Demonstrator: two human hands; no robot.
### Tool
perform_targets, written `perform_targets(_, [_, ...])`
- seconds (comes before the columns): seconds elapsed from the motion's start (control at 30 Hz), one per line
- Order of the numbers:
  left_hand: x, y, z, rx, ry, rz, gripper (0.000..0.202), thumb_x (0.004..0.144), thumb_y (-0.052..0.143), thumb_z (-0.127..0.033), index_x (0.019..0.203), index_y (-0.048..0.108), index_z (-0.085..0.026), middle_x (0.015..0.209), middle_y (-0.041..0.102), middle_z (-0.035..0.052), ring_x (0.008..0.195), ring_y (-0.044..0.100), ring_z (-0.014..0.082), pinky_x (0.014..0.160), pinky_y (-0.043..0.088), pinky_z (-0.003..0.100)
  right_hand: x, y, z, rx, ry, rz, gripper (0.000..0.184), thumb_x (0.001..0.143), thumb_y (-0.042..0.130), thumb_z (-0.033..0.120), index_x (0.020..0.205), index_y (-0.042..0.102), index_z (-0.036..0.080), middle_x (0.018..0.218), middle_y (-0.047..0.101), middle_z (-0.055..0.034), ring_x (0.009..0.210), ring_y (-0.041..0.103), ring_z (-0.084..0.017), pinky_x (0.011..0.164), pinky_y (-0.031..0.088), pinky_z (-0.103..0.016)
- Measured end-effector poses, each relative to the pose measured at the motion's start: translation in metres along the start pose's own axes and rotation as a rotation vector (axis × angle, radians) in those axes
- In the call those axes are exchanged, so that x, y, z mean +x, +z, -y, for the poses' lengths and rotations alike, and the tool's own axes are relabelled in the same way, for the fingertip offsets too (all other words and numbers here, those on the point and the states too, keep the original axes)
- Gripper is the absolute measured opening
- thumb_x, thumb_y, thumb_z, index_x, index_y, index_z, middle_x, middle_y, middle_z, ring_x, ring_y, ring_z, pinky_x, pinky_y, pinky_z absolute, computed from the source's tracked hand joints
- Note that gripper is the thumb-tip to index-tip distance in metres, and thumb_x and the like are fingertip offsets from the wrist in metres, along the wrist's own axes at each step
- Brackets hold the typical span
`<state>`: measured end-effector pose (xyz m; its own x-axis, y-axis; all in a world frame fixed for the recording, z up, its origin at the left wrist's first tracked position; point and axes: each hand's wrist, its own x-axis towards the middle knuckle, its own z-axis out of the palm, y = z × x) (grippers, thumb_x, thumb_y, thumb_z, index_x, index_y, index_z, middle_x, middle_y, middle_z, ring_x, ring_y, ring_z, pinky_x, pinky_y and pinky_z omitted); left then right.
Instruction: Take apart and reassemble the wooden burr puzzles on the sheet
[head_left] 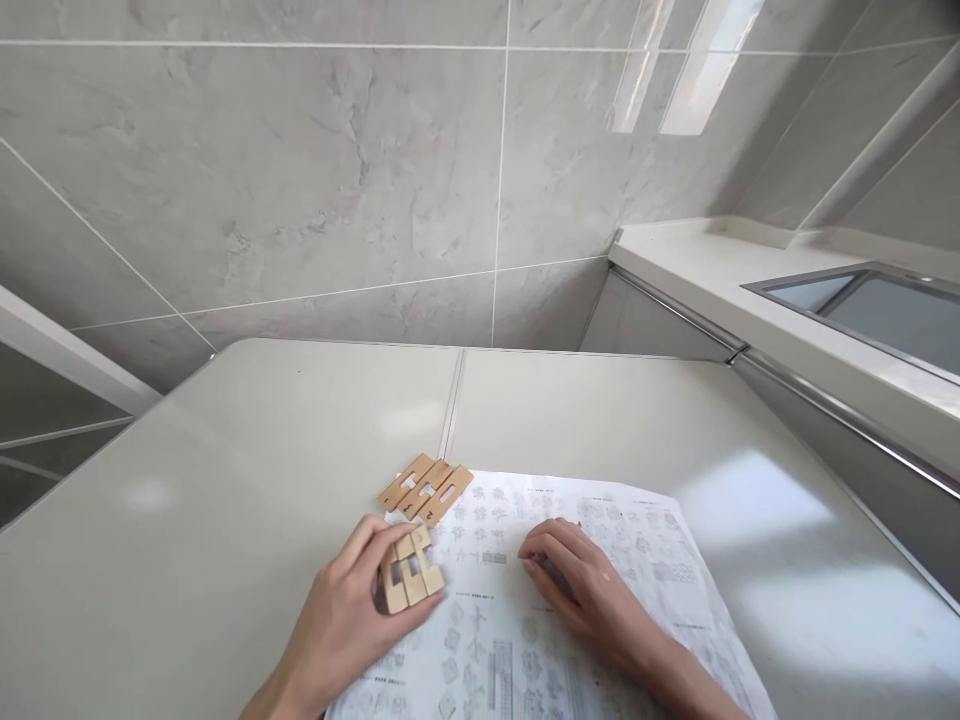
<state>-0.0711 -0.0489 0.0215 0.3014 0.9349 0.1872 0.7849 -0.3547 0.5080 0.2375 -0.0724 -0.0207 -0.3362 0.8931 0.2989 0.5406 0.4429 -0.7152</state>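
My left hand point(349, 590) grips several pale notched wooden puzzle pieces point(411, 570) between thumb and fingers. They sit side by side, and gaps show between them. Just beyond lie several browner flat wooden pieces point(426, 488) with slots, numbered 1, 3 and 2, overlapping the far left edge of the printed sheet. Under both hands spreads a white instruction sheet point(517, 600) covered in small diagrams. My right hand point(577, 580) rests on this paper with loosely bent fingers, apart from the wooden pieces, and nothing shows in it.
A pale table point(225, 500) with a seam down its middle carries everything. Grey wall tiles point(300, 180) rise behind it. At the right stands a white counter point(690, 260) with a metal-framed sink point(862, 290). Light glares off the tabletop.
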Motion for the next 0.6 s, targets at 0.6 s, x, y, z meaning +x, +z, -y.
perform_targets(0.6, [-0.017, 0.001, 0.005, 0.159, -0.24, -0.055, 0.056, 0.086, 0.079, -0.061, 0.13, 0.065, -0.03, 0.13, 0.07, 0.0038, 0.075, 0.078, 0.0216, 0.06, 0.061, 0.032, 0.001, -0.002, 0.001, 0.013, 0.058, 0.009, 0.018, 0.11, 0.05, 0.014, 0.103, 0.059, 0.027, 0.101, 0.071, -0.0043, 0.09, 0.068, -0.025, 0.079, 0.06, -0.043])
